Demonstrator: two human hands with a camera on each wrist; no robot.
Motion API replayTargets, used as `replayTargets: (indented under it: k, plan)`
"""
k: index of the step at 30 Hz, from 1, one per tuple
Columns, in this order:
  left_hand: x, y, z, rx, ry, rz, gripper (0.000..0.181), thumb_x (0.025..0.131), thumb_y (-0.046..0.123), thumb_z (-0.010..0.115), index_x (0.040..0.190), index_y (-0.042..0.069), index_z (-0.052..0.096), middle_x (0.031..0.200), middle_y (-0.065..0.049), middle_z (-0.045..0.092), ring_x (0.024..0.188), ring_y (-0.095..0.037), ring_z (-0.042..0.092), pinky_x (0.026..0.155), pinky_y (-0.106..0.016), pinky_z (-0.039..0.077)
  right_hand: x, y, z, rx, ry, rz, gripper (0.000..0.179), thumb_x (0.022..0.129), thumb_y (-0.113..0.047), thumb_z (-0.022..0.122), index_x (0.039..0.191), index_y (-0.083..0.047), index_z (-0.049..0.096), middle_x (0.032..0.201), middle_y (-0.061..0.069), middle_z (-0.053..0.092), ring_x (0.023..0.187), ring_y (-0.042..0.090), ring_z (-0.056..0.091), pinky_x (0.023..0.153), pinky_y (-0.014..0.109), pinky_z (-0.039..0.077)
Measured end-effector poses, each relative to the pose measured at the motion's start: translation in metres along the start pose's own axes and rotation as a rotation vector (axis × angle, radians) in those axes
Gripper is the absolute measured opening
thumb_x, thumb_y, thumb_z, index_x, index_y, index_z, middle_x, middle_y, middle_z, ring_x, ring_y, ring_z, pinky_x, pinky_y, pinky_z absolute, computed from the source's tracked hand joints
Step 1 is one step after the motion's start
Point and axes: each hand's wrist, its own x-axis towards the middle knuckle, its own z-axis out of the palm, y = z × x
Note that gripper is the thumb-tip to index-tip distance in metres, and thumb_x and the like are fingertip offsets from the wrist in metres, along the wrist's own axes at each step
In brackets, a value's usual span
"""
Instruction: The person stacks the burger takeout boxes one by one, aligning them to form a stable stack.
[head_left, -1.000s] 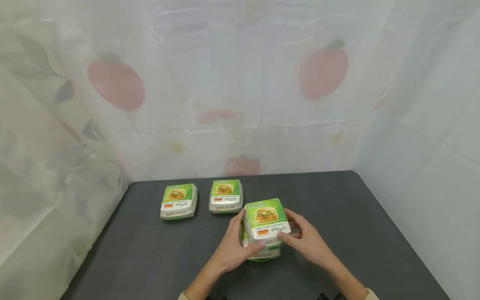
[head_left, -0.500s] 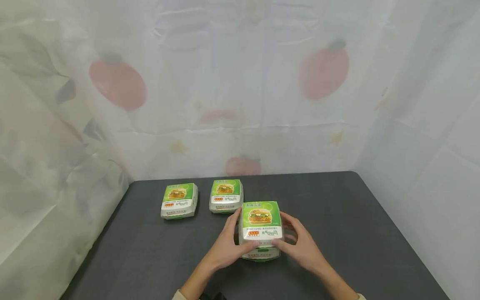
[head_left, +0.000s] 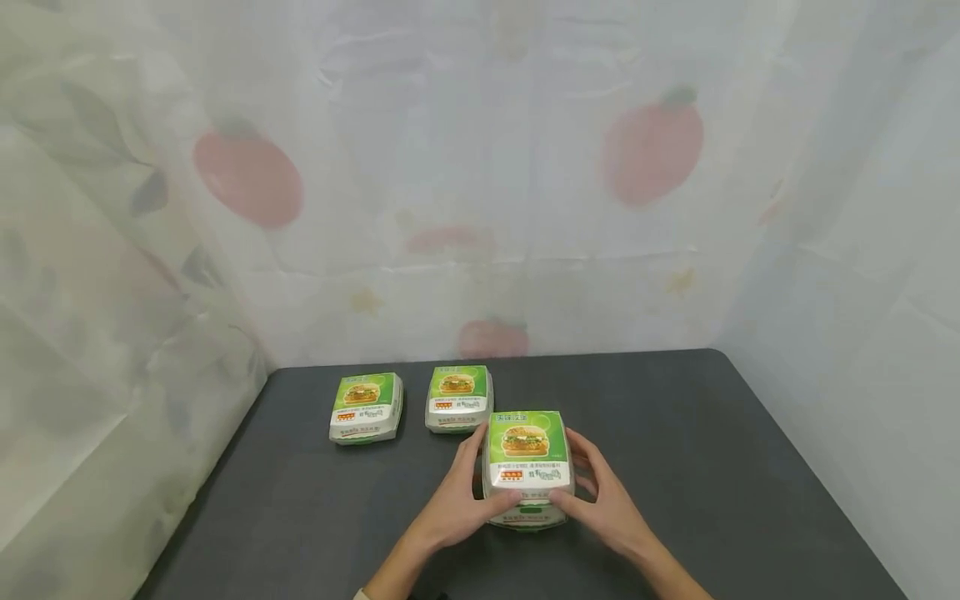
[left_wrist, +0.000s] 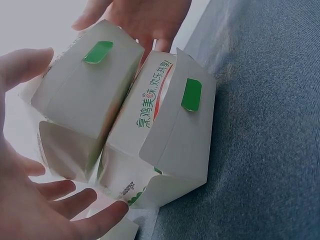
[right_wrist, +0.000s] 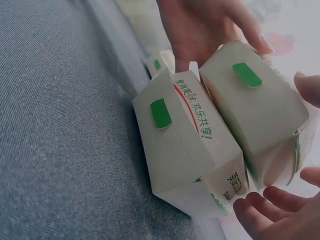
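Observation:
Two green-and-white burger boxes stand stacked near the table's front. My left hand holds the left side of the upper burger box, thumb near its front corner and fingers along the side. Across from it, my right hand holds the right side in the same way. The upper box sits on the lower burger box, tilted in the wrist views by the camera angle. Its front, with a green tab, shows in the left wrist view. In the right wrist view the fingertips lie close to the seam between both boxes.
Two more burger boxes lie on the dark table behind the stack: a left one and a middle one. A pale curtain with a fruit print hangs behind the table and along its sides.
The upper burger box has shifted slightly left, straightened and come down squarely over the lower one. Both hands moved with it and stay at its sides. The view has shifted a little.

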Motion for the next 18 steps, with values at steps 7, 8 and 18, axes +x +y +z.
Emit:
replayTargets:
  k: [7,8,18]
  plan:
    - [-0.003,-0.002,-0.003,-0.021,-0.024,0.010,0.101,0.093,0.040,0.074,0.165,0.016,0.008,0.166,-0.008,0.016,0.149,-0.028,0.027,0.108,-0.051,0.041,0.002,-0.004,-0.001,0.002,-0.042,-0.005,0.092,0.093,-0.020,0.077,0.163,-0.010,0.018,0.158,0.016,0.032,0.138,0.037,0.041,0.104,0.048,0.045]
    - [-0.003,-0.003,-0.003,-0.028,-0.030,0.013,0.100,0.093,0.040,0.074,0.165,0.015,0.008,0.166,-0.008,0.016,0.149,-0.028,0.027,0.108,-0.051,0.041,0.003,-0.005,-0.001,-0.001,-0.049,-0.001,0.094,0.092,-0.021,0.077,0.163,-0.010,0.017,0.158,0.016,0.032,0.138,0.037,0.041,0.104,0.048,0.045]
    - [-0.005,-0.003,-0.010,-0.026,-0.031,0.021,0.092,0.096,0.038,0.071,0.165,0.025,0.012,0.165,-0.006,0.019,0.148,-0.026,0.030,0.109,-0.053,0.039,0.007,-0.013,-0.003,-0.042,-0.072,0.039,0.100,0.089,-0.028,0.081,0.164,-0.014,0.016,0.157,0.014,0.034,0.136,0.034,0.044,0.103,0.051,0.044]
